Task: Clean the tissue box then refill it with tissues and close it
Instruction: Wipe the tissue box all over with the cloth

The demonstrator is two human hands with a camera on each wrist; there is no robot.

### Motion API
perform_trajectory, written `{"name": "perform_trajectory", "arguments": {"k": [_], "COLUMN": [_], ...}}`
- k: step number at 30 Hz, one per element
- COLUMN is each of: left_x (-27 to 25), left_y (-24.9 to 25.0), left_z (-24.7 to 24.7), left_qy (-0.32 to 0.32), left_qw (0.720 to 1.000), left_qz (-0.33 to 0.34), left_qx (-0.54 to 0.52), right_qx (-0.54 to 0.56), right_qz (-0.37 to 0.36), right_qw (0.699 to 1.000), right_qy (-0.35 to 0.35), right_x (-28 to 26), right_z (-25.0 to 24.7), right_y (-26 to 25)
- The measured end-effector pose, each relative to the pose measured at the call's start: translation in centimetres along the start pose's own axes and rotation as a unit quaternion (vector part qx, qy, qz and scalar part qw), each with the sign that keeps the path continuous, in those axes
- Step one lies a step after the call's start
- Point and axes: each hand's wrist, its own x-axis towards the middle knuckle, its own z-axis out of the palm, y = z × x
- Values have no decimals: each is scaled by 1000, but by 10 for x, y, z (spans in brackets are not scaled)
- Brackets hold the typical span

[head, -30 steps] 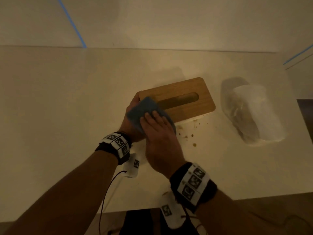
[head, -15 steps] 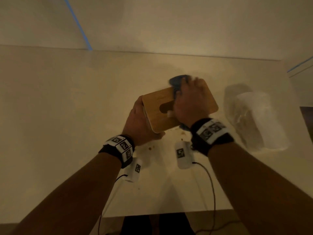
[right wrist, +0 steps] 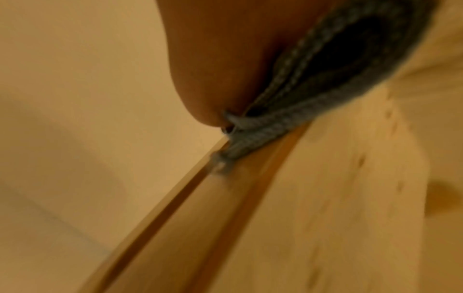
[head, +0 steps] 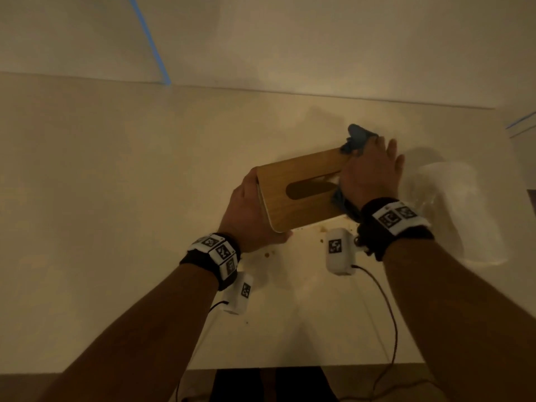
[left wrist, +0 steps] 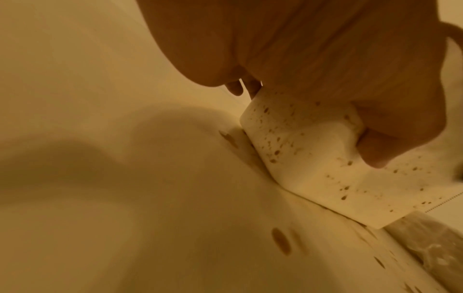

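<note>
The tissue box (head: 301,175) has a wooden lid with an oval slot and a white body (left wrist: 300,148) speckled with brown stains. It stands mid-table, tilted. My left hand (head: 252,207) grips its left end, the thumb (left wrist: 391,142) on the near side wall. My right hand (head: 374,169) lies flat over the lid's right end and presses a blue cloth (head: 355,137) onto it. In the right wrist view the cloth (right wrist: 313,89) is folded between palm and lid edge (right wrist: 225,218). A pack of tissues (head: 452,210) in clear wrap lies to the right of the box.
The pale table (head: 116,198) carries small brown spots (head: 268,253) just in front of the box. Its near edge runs below my forearms. A wall with blue tape lines (head: 148,39) stands behind the table.
My right hand has wiped the cloth from the lid's left end to its right end. My left hand has shifted to clasp the box's left end, and the box has turned slightly.
</note>
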Motion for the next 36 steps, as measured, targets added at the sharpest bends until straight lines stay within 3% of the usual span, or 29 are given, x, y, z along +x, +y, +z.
{"name": "perform_trajectory", "arguments": {"k": [2,3,5,7,10,14,16,18,20,24,27,29,32,34,36], "left_x": [2,2,1,1,4,3,0,0,4,-2,-9,-5,1,1,-1], "left_y": [2,4,-6,-12,-10,-1,1,1,6,-10,-18,-13,2,-2,-2], "left_z": [0,-1,4,7,5,1,2,3,4,9,10,7,3,6,5], "left_qy": [-7,-13,-22,-34,-23,-5,-2,10,5,-13,-3,2,-13,-1,6], "left_qw": [1000,1000,1000,998,998,1000,1000,1000,1000,999,996,999,1000,1000,1000], "left_qz": [-11,-13,-8,-22,-3,12,19,14,-5,-34,-80,-40,-19,-26,-16], "left_qx": [3,15,8,-39,-59,5,12,23,12,13,-29,-13,13,6,2], "right_qx": [0,-4,-15,-21,-33,-19,-9,0,-5,-14,-15,-2,10,0,-4], "right_qz": [-57,-120,-253,-324,-328,-160,-77,-40,-83,-300,-371,-323,-167,-78,-35], "right_qw": [998,993,967,945,943,986,997,999,997,953,927,946,985,997,999], "right_qy": [8,8,-2,-27,-43,33,28,8,-5,-25,-60,-36,27,5,-23], "right_x": [-24,-43,-90,-128,-137,-80,-45,-22,-25,-102,-133,-110,-50,-17,-2], "right_z": [12,18,31,38,34,15,6,3,8,31,34,29,15,3,-2], "right_y": [-30,-49,-77,-77,-24,30,29,10,-22,-79,-53,-15,29,35,18]}}
